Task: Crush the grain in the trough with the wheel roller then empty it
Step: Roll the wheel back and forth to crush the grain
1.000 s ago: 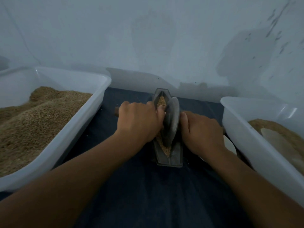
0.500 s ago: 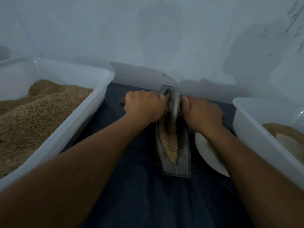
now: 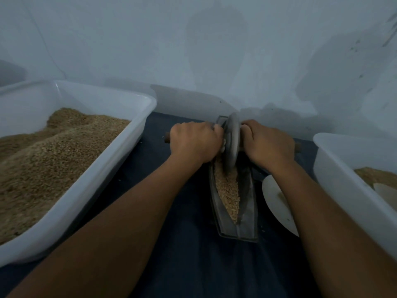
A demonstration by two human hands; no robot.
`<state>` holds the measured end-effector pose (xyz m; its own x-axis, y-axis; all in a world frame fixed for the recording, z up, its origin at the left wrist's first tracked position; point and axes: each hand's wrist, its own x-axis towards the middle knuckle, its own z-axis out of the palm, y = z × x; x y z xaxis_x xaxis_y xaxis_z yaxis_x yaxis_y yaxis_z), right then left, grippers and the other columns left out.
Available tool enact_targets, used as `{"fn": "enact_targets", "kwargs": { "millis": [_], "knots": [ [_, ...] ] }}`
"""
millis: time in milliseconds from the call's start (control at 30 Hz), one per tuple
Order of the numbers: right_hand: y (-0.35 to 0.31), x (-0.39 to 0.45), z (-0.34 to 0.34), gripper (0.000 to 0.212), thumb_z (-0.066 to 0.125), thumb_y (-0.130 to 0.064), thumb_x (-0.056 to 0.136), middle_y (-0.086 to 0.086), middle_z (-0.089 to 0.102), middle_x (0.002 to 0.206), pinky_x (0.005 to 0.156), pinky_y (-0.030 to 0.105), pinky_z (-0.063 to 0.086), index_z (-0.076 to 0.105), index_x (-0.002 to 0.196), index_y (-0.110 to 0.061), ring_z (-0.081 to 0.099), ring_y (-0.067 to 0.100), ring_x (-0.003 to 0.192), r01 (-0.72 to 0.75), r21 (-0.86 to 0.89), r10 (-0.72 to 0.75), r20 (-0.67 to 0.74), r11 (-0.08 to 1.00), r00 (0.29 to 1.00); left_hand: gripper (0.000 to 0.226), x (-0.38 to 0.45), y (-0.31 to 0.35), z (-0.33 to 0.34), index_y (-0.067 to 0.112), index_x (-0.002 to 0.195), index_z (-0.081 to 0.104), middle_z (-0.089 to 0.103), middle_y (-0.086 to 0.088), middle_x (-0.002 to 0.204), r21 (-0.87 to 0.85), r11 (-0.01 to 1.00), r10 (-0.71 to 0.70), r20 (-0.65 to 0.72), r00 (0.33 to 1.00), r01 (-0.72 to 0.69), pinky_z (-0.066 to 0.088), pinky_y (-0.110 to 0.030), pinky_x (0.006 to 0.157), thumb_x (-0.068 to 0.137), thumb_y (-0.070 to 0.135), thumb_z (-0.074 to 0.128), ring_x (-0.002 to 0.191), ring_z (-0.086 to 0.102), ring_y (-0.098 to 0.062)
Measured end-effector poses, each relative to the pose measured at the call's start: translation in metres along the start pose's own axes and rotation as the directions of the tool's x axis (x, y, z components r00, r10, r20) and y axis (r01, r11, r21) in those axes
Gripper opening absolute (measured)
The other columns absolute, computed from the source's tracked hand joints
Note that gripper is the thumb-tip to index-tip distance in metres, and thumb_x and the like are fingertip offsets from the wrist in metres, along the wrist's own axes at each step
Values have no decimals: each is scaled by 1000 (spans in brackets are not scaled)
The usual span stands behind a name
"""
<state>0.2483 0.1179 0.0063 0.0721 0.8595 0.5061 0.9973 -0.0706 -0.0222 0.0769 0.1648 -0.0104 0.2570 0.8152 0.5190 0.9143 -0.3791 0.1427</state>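
A narrow metal trough (image 3: 249, 203) lies lengthwise on a dark blue cloth, holding tan grain (image 3: 228, 190). A grey wheel roller (image 3: 232, 143) stands on edge at the trough's far end. My left hand (image 3: 194, 141) grips the wooden handle on the wheel's left side; the handle's tip (image 3: 167, 137) sticks out past my fist. On the wheel's right side, my right hand (image 3: 268, 145) grips the other handle. The near half of the trough and its grain lie uncovered.
A large white tub (image 3: 103, 166) heaped with grain stands at the left. Another white tub (image 3: 343, 175) with grain stands at the right. A white plate (image 3: 274, 196) lies between the trough and the right tub, partly under my right forearm. A pale wall rises just behind.
The wheel has rolled from the trough's middle to its far end, both hands going with it. More grain shows in the near half.
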Motion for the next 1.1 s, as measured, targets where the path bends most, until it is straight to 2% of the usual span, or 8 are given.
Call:
{"fn": "enact_targets", "kwargs": {
  "millis": [133,267,400,600,767,867,967,1100],
  "knots": [
    [2,-12,-7,46,22,-49,104,12,71,100,66,36,34,52,131,-28,65,35,89,55,8,-55,22,998,998,46,-11,1,-8,23,85,57,53,-4,69,16,1000,-12,43,999,12,12,-29,47,98,43,18,49,27,-20],
    [4,-22,-21,51,13,-56,101,11,67,107,69,37,37,52,126,-34,61,33,90,51,18,-53,219,999,974,52,-20,1,-19,24,85,51,44,-4,71,28,999,-41,161,986,37,21,-31,49,95,51,8,55,34,-22],
    [7,-25,-42,56,11,-62,98,7,62,98,71,38,43,54,106,-27,55,27,83,65,55,-82,410,996,908,57,-25,1,-34,22,89,55,56,-7,86,21,999,-35,293,955,30,45,-43,75,94,53,9,75,51,-29],
    [8,-26,-75,56,22,-64,97,1,61,84,73,38,47,58,85,-23,58,16,76,102,106,-145,569,989,809,51,-25,7,-58,23,102,58,49,-3,86,110,994,-27,472,881,-29,32,-40,72,95,55,19,81,47,-25],
    [1,-31,-93,67,17,-73,78,3,63,79,74,40,50,61,80,-22,60,16,73,131,76,-149,618,989,772,45,-21,8,-72,26,107,54,46,0,90,139,990,-50,531,846,-28,30,-40,75,93,59,28,87,45,-24],
    [2,-31,-90,65,20,-74,83,2,62,75,66,37,47,60,78,-23,59,15,69,135,74,-152,603,988,783,40,-21,8,-68,22,96,50,43,0,77,137,990,-54,542,839,-24,30,-40,74,94,55,26,83,47,-24],
    [7,-26,-78,56,24,-73,91,-2,58,73,59,34,36,53,77,-28,55,13,67,115,118,-162,571,986,805,39,-19,5,-61,21,94,51,45,-2,78,107,994,-79,515,854,28,30,-40,73,93,51,24,82,48,-25],
    [13,-15,-53,66,13,-80,74,0,56,73,56,33,31,50,78,-26,53,14,66,42,172,-117,453,984,884,36,-16,2,-40,18,83,48,52,-7,86,-46,992,-101,288,952,119,41,-39,72,96,43,27,74,48,-27]
  ]
}}
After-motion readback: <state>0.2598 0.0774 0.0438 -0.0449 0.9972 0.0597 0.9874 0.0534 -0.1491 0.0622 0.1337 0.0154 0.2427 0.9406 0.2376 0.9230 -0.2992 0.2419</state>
